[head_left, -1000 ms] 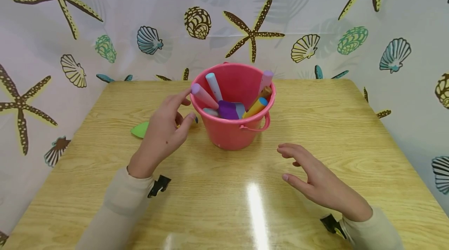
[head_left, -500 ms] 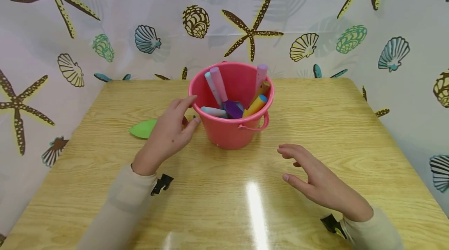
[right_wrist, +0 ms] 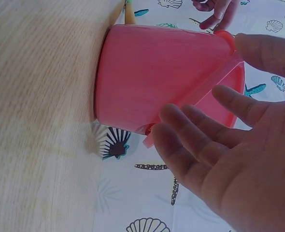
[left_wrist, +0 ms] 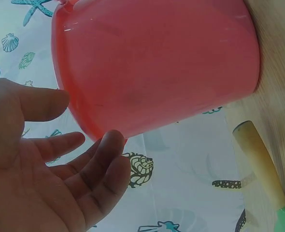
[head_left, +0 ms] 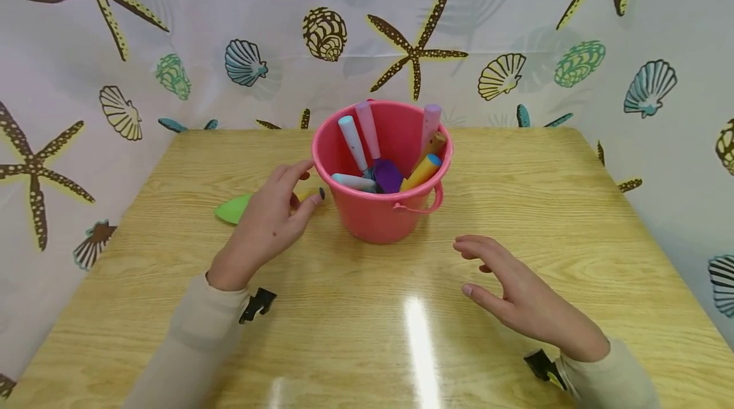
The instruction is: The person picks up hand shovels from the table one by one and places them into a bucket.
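Observation:
A pink bucket [head_left: 375, 221] stands upright on the table, holding several small hand tools. A pink handle [head_left: 367, 129], two pale-blue handles, a lilac handle [head_left: 431, 123] and a yellow handle [head_left: 422, 174] lean inside it around a purple blade [head_left: 388, 177]. My left hand [head_left: 264, 224] is at the bucket's left side, fingertips close to the rim and nothing held. Behind it lies a shovel with a green blade [head_left: 232, 210] and a yellow handle [left_wrist: 261, 166], partly hidden by the hand. Low over the table at the right, my right hand [head_left: 516, 301] hovers with loose fingers, holding nothing.
The wooden table [head_left: 545, 205] reaches back to a curtain [head_left: 447, 20] printed with starfish and shells. The bucket's handle [head_left: 421, 208] hangs down at its front right. A black buckle [head_left: 257, 304] sticks out from the left cuff.
The pink handle, earlier at the left rim beside my left hand's fingers, has tipped toward the back of the bucket. The pale-blue handles have shifted too. My right hand has stayed still.

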The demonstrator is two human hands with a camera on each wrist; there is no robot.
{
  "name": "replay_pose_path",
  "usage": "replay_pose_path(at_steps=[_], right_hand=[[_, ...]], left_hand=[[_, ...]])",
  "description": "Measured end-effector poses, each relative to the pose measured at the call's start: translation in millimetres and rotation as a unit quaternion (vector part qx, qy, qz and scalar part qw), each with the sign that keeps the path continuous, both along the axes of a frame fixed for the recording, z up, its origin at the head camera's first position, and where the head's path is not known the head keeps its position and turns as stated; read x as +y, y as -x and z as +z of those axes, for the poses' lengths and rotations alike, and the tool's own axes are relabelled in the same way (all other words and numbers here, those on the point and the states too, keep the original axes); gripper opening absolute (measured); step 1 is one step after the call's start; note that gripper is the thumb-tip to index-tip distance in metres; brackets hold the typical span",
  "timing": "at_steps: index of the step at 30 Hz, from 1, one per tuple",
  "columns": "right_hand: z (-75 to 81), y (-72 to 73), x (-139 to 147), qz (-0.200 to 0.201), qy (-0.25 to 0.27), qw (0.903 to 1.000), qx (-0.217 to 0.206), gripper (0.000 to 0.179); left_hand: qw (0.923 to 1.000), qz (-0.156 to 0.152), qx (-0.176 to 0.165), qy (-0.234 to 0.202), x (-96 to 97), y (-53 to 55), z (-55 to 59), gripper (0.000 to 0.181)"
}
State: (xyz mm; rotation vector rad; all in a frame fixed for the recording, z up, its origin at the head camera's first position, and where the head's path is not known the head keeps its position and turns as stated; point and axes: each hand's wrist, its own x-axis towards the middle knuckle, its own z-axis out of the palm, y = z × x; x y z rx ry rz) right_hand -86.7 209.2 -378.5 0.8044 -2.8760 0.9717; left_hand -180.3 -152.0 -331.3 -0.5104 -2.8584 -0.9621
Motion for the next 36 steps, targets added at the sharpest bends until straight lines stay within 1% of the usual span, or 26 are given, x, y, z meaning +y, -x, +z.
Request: replay_pose_path(at_steps=[10,15,24,32,36], right_hand=[[1.0,0.5,-2,0.002,0.002,1.0000,0.007,0.057],[2.3,1.2,-2,0.004,0.003,1.0000,0.008,0.057],[2.8,2.1,-3,0.005,-0.003,1.0000,0.006,0.056],[2.6,2.2,-1,0.005,0.002,1.0000,0.000,0.054],[2.9,2.0,-1,0.004,0.002,1.0000,-0.001,0.054]], left_hand=[[0.9998,0.008,-0.008,0.015,-9.7,1.1,-5.0,0.053],[0.9994,0.014,-0.018,0.025,-15.7,4.7,-9.0,0.047],[0.9980,0.031,-0.038,0.041,-29.4,18.4,-21.2,0.043],[0.9967,0.034,-0.050,0.053,-33.2,31.3,-37.6,0.042],[0.9954,0.040,-0.065,0.058,-32.6,38.4,-45.1,0.042]])
